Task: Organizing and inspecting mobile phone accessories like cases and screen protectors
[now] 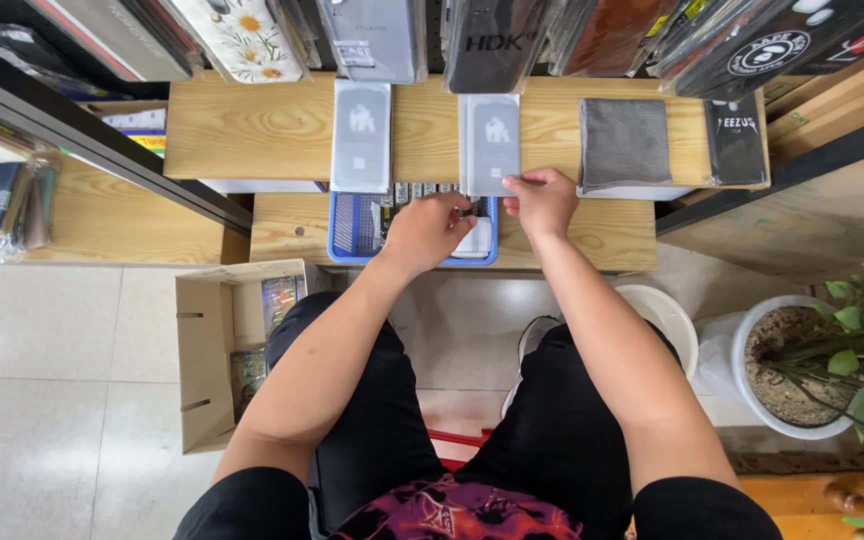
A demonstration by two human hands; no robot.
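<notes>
right hand [542,200]: fingers pinch lower edge of grey flat packet [489,143], long axis running away from the person, on the upper shelf [252,130] front edge | left hand [427,228]: fingers curled into blue basket [352,225] on lower shelf, grasp unclear | second grey packet [361,135] lies left, nearer left hand

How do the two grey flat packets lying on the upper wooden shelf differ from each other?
The left grey packet lies untouched, while the right grey packet is held at its lower edge by the right hand. The left grey packet looks slightly darker; the right grey packet is paler. Both are upright rectangles with a pale figure printed near the top, overhanging the blue basket, where the left hand reaches.
</notes>
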